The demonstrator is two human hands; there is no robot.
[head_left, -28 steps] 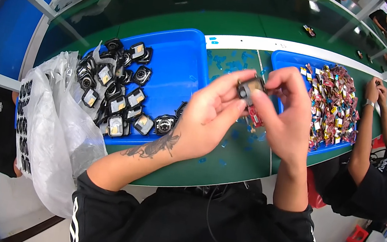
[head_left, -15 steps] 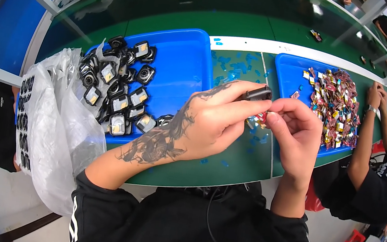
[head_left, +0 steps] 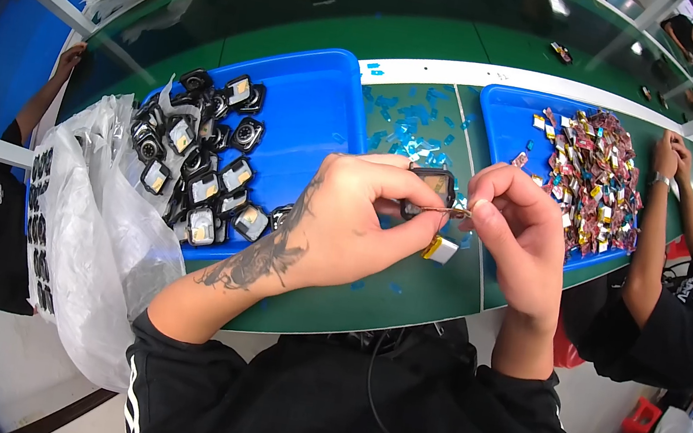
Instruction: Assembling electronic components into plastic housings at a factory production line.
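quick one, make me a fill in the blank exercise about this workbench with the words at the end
The left hand grips a small case whose frame is coloured ____.
The battery-like piece near that case is silver and ____.
The scraps scattered between the two trays are coloured ____.
The tray with black cases lies to the person's ____, opposite the tray heaped with small parts.

Missing words: black; yellow; blue; left
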